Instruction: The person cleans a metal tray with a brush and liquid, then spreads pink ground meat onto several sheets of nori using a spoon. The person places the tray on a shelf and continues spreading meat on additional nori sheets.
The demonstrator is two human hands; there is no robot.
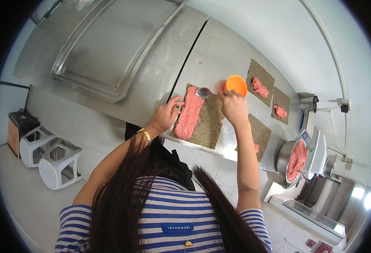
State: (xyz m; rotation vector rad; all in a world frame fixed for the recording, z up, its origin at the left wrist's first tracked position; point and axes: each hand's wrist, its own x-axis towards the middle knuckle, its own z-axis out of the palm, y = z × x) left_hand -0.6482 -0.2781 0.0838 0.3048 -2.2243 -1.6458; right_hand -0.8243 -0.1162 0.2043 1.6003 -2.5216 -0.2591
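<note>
A sheet of dark green seaweed (212, 126) lies on the steel table in front of me. A long strip of pink minced-meat paste (188, 118) covers its left part. My right hand (234, 107) is closed around the handle of a metal spoon (203, 93), whose bowl rests at the strip's upper right edge. My left hand (166, 114) is at the strip's left side, fingers bent and apart, holding nothing; whether its fingertips touch the sheet I cannot tell. Just beyond my right hand stands an orange bowl (236, 85), its contents not visible.
Several seaweed sheets with pink lumps, one seaweed sheet (257, 90) among them, lie to the right. Farther right are a metal pot (283, 158) of pink paste and a scale (306, 126). A large metal tray (118, 99) occupies the table's left; white stools (59, 168) stand on the floor.
</note>
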